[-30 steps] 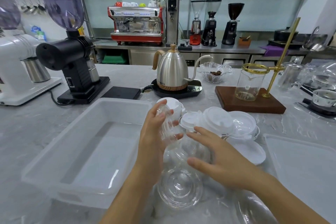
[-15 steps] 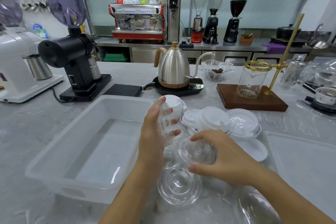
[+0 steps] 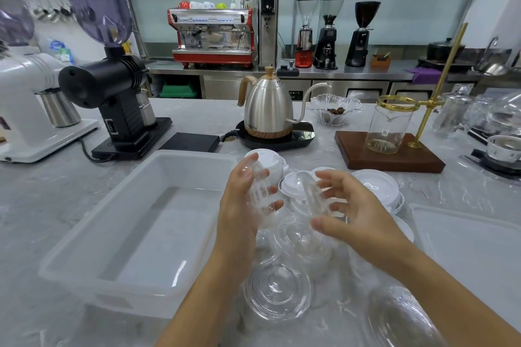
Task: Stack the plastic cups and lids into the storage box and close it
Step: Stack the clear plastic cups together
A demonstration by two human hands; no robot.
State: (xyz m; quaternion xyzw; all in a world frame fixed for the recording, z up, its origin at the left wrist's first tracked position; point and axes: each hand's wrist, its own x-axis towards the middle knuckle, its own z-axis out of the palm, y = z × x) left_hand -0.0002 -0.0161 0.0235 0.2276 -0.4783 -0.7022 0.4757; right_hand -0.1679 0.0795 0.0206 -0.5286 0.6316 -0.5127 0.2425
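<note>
A single wide-angle head-worn camera looks forward and down across a grey marbled countertop (image 3: 197, 121). Both forearms enter from the bottom edge, close to the lens. A red espresso machine (image 3: 212, 36) stands far off on the back counter. Straight edges bow near the frame borders.

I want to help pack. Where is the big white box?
In the head view the storage box sits open on the counter, left of the left hand, in front of the black grinder.

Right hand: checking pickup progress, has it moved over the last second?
Yes. The right hand lifted a clear lid off the pile, toward the kettle.
</note>
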